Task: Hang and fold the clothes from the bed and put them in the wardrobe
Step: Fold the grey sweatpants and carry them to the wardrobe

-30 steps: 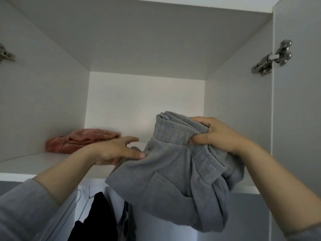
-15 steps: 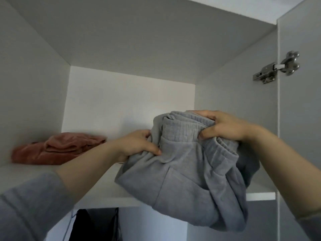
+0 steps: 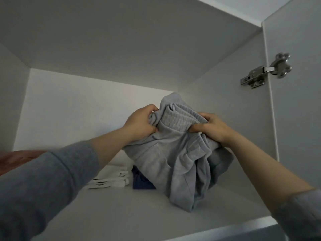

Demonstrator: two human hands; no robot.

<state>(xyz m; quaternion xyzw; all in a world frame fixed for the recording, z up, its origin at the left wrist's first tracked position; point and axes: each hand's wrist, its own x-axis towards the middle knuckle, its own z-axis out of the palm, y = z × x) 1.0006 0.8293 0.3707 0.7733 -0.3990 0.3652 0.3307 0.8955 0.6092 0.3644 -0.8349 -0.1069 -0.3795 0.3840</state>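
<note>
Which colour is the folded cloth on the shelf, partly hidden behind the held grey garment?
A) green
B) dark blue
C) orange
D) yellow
B: a dark blue cloth lies on the shelf, its right side covered by the grey garment, beside white folded items.

Dim, soft light w/ brighter back wall [image 3: 97, 108]; wide-angle bend at edges, slight blur.

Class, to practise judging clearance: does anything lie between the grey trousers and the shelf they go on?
Nothing visible blocks it: the shelf beneath the grey trousers looks bare. A dark blue garment lies just behind, partly hidden.
</note>
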